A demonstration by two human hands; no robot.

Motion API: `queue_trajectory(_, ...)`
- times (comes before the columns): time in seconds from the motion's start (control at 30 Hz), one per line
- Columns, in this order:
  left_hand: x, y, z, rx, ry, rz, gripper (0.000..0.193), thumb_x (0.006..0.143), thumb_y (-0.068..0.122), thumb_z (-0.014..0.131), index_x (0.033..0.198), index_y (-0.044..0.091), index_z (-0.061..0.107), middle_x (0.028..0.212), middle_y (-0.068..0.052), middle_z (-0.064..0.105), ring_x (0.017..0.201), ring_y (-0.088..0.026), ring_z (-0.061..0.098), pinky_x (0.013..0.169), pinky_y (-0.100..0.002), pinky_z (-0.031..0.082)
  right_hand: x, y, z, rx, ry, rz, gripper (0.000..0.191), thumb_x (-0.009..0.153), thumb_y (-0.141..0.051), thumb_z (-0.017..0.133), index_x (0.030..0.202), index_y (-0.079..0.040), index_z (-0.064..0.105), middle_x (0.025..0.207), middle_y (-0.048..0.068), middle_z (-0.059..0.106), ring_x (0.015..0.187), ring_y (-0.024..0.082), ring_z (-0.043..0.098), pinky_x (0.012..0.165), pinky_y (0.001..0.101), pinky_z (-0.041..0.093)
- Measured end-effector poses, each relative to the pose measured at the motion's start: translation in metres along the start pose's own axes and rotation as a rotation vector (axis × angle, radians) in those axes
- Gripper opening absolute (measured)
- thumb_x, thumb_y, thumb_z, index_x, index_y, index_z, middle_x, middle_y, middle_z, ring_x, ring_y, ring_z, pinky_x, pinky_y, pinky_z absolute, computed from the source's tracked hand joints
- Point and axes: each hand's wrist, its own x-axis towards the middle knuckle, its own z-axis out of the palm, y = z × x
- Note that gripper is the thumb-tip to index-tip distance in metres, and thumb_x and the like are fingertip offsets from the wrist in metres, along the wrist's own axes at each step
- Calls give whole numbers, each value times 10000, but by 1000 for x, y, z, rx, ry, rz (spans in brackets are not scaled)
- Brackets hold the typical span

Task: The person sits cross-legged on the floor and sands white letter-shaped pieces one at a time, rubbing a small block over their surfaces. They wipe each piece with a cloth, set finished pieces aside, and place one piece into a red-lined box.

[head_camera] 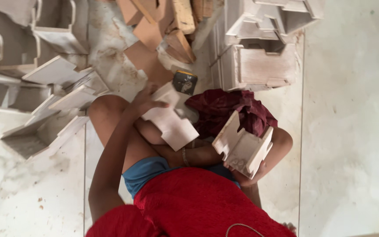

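The white notched panel (pixel 170 121) lies across the person's lap, its long axis running from upper left to lower right, one stepped end toward the knee and the other toward the waist. The left hand (pixel 144 100) sits at its upper left end, fingers spread over the edge and pressed on the face, so it holds the panel rather than hovering. It is blurred, so I cannot make out the thumb.

To the right, apart from the panel and a little lower, the right hand (pixel 242 172) cups a small white box (pixel 242 147) from below. The box is tilted, its open side and notched walls turned up and to the right. The right forearm, with a bangle (pixel 184 156) at the wrist, crosses under the panel's lower end. So the left hand is the one on the panel, and the right is full.

Just beyond the panel's top end sits a small dark tin (pixel 185 81), and beside it a dark red cloth (pixel 227 109) is bunched on the lap.

The person sits on a pale marbled floor (pixel 352 131), dusty in places. More white cut panels (pixel 58 74) are spread to the left, bare brown boards (pixel 154 26) lie ahead, and finished white boxes (pixel 259 61) are stacked to the right.
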Motion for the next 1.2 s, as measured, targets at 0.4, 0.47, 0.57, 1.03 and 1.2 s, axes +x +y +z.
queue_trajectory(0.4,-44,63,-67,-697,258,359,807,694,138,926,1388,61,523,1220,-76,612,1144,-249,612,927,-397,577,4,-2,37,-49,72,-146,1081,740,-695,731,1586,-150,335,1454,198,487,1230,468,529,896,649,495)
queue_trajectory(0.47,-61,71,-79,-946,264,397,678,817,135,886,1402,23,563,1160,-104,639,1043,-264,641,889,-392,573,7,-6,42,-48,78,-196,1075,745,-678,730,1585,-138,332,1448,201,493,1231,460,534,903,637,498)
queue_trajectory(0.57,-95,84,-60,-1430,318,401,571,892,113,842,1369,26,541,1159,-113,636,1026,-282,659,905,-463,581,10,-21,50,-58,96,-293,1066,752,-654,728,1584,-121,328,1439,206,502,1233,448,542,914,618,502)
queue_trajectory(1.03,-210,48,-32,-1298,383,268,606,927,245,764,1325,-92,455,1079,-208,622,916,-321,651,801,-463,554,-10,-76,88,-189,140,-591,1023,787,-539,721,1577,-39,308,1398,228,543,1240,392,580,966,530,521)
queue_trajectory(1.2,-208,90,-4,-1097,395,244,656,854,227,764,1351,-65,452,1040,-183,610,914,-301,646,769,-437,557,-15,-45,104,-257,121,-475,1008,800,-498,719,1575,-9,300,1383,236,558,1243,372,593,984,498,528)
